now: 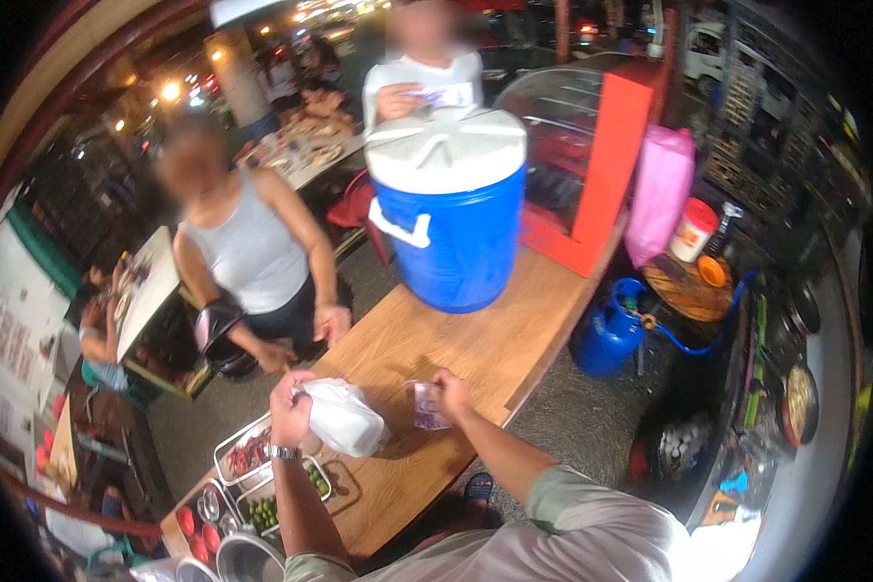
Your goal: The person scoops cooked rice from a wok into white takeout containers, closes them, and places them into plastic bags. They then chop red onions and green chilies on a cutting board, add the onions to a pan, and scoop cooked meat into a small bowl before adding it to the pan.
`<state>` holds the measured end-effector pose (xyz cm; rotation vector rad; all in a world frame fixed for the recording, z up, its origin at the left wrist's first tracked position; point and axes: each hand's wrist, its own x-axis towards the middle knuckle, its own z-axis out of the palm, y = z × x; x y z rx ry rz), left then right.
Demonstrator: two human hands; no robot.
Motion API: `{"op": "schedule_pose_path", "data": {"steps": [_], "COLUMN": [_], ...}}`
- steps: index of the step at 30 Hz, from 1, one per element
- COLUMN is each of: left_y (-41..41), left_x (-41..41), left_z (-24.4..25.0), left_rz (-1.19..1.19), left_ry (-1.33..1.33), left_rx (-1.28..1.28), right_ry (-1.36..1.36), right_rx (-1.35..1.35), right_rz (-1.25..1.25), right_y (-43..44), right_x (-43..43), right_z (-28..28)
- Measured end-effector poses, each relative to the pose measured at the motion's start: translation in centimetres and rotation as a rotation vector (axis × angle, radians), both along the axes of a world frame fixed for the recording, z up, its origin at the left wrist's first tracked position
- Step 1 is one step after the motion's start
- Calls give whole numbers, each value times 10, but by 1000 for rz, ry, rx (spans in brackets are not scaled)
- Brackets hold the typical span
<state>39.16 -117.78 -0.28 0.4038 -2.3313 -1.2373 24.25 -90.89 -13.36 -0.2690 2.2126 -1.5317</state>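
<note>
My left hand (291, 411), with a metal watch at the wrist, grips the top of a white plastic bag (343, 420) that holds something bulky over the wooden counter (473, 338). To the right, my right hand (451, 396) pinches a purple banknote (429, 406) above the same counter. Below and beside my left forearm are a metal tray of red chili peppers (247, 455) and a tray of small green citrus fruits (263, 513). A person in a grey tank top stands across the counter, hands near the bag.
A blue drink cooler (458, 240) with a white lid stands on the counter beside a red-framed display case (611, 167). Behind it, another person holds a banknote (447, 94). A blue gas cylinder (611, 335) stands at right. Metal pots (249, 559) are at the lower left.
</note>
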Motion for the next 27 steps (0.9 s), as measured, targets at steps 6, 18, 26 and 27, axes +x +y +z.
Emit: {"op": "schedule_pose_path", "data": {"steps": [6,18,26,27], "left_y": [58,546,807,825], "left_x": [-29,122,477,518], "left_z": [29,114,249,267], "left_rz": [-55,-1701,-2442,-2446], "left_ry": [-220,528,774,823], "left_rx": [-504,153,139,-41], "right_ry": [-129,906,1414,1412], "right_rx": [-338,156,625,690], "right_rz": [-453,-1296,-2016,-2086], "right_y": [276,437,408,409], "right_x": [62,589,870,893], "right_z": [-14,206,323,325]}}
